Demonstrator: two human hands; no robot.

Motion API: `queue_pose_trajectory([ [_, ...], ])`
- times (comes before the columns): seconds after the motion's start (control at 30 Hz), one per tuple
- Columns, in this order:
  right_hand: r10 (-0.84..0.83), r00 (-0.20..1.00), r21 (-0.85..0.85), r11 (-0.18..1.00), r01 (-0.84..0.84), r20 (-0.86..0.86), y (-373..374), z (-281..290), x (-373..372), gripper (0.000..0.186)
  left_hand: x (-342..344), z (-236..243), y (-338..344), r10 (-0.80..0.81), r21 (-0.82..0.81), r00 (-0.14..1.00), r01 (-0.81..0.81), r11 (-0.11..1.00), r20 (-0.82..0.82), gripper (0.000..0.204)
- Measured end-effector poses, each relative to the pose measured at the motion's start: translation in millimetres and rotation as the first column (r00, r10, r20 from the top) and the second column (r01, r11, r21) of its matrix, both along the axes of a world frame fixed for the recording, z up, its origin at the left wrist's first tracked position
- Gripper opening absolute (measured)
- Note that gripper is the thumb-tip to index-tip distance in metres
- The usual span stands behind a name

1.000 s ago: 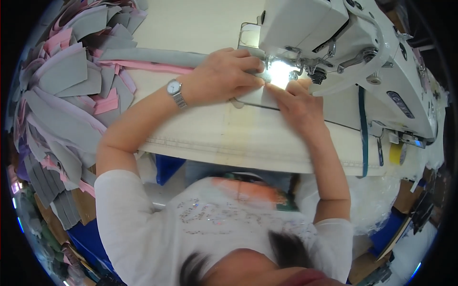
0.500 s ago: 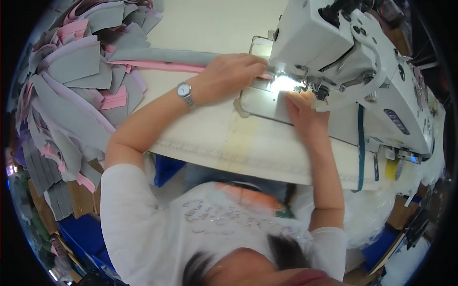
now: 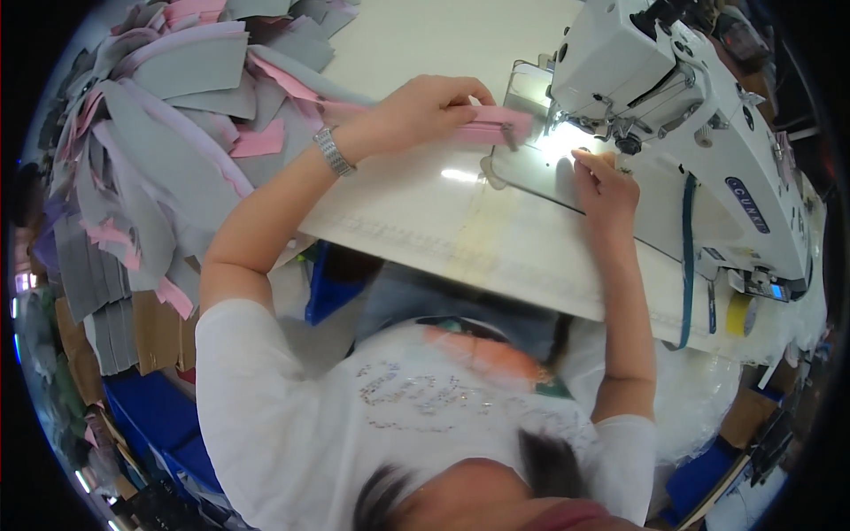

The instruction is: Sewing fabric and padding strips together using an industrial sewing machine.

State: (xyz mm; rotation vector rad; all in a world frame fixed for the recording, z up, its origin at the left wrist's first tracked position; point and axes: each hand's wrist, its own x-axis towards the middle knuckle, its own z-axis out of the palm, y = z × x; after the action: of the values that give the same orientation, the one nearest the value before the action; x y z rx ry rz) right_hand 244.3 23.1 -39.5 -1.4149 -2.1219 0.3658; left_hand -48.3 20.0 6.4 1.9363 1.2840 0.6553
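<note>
My left hand (image 3: 434, 108), with a silver watch at the wrist, pinches a pink zipper (image 3: 482, 129) left of the sewing machine's needle area. A dark slider shows near the zipper's right end, which reaches over the edge of the metal plate (image 3: 542, 175). Leftward, the strip runs under my wrist toward a pile of grey and pink fabric pieces (image 3: 190, 75). Just in front of the lit needle area of the white sewing machine (image 3: 620, 71), my right hand (image 3: 609, 190) has its fingers curled, thumb against forefinger. Whatever might be between those fingertips is too small to see.
A dark green strap (image 3: 688, 265) hangs over the table's front edge at the right, beside a yellow tape roll (image 3: 740, 314). Blue bins (image 3: 159, 425) stand below on the left. The pale tabletop (image 3: 398, 212) curves round in front of me.
My left hand has drawn back leftward from the needle, and the zipper's end now shows by its fingers. My right hand remains near the needle, fingers more curled. The whole view has shifted slightly.
</note>
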Motion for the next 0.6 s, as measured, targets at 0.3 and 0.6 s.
queue_pose_trajectory([
  [0.3,-0.041,0.778,-0.514,0.773,-0.373,-0.627,-38,39,-21,0.022,3,27,-35,-0.106,-0.298,0.966,0.176,0.938,0.234,0.023],
  [0.6,-0.003,0.732,-0.407,0.833,-0.375,-0.681,-66,34,-31,0.02,50,32,-44,-0.277,-0.174,0.956,0.291,0.941,0.098,0.031],
])
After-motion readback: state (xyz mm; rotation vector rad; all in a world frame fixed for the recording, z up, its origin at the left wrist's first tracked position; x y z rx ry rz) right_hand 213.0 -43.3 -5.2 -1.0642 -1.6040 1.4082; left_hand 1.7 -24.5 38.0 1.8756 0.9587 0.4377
